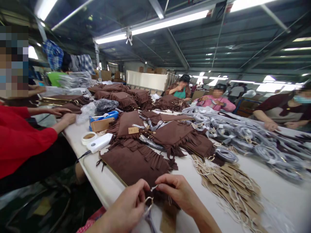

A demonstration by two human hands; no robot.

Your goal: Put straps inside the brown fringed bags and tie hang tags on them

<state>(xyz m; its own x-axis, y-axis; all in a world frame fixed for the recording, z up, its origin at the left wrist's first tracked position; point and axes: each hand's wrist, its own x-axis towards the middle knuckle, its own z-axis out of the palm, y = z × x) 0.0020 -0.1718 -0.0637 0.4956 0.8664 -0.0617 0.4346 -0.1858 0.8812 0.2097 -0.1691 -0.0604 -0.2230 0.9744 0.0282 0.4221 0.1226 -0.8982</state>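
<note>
Right hand [178,191] pinches string [154,187] — left hand [127,207] hold unclear.

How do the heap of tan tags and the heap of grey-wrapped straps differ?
The tags are flat tan pieces with white strings; the straps are long, grey-wrapped, and many are coiled.
The tags lie nearer the camera, the straps farther across the table.
The tag heap is compact, while the strap heap spreads much wider.
Both are loose, overlapping heaps on the same white table.
</note>
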